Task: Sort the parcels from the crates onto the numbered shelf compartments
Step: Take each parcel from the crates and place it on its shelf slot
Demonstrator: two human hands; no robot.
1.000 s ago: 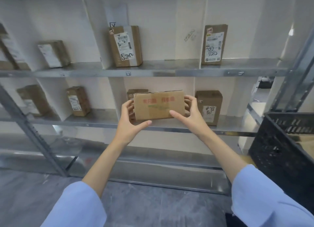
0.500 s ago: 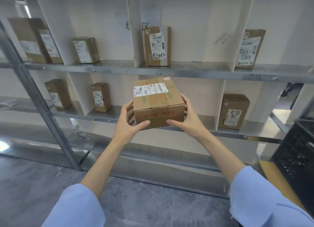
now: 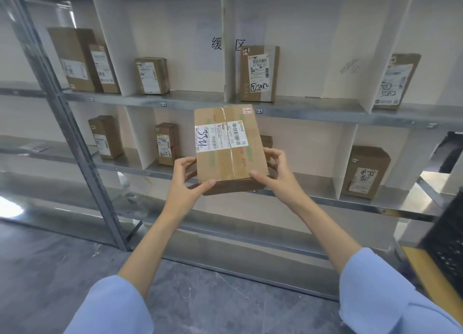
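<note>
Parcel (image 3: pixel 226 148) held up, label to cam, in front of lower shelf (image 3: pixel 363 203).
Left hand (image 3: pixel 186 183) & right hand (image 3: pixel 278 176) each take a near corner: thumbs on top, fingers under, both grips clamped on it. Prob tilted so the label (image 3: pixel 220 138) can be read before choosing a compartment; not shelved yet.

Both arms reach forward and up, bare forearms rising out of light blue sleeves (image 3: pixel 112 308). Left hand (image 3: pixel 186 183) and right hand (image 3: pixel 278 176) sit almost level, palms facing each other. Between them, the parcel (image 3: pixel 225 158). Each thumb lies across its near face, tips pointing inward, well apart. The left fingers (image 3: pixel 184 162) curl round the left edge, and the right fingers (image 3: pixel 274 154) wrap behind the right edge, knuckles bent. A grip from both sides.
</note>
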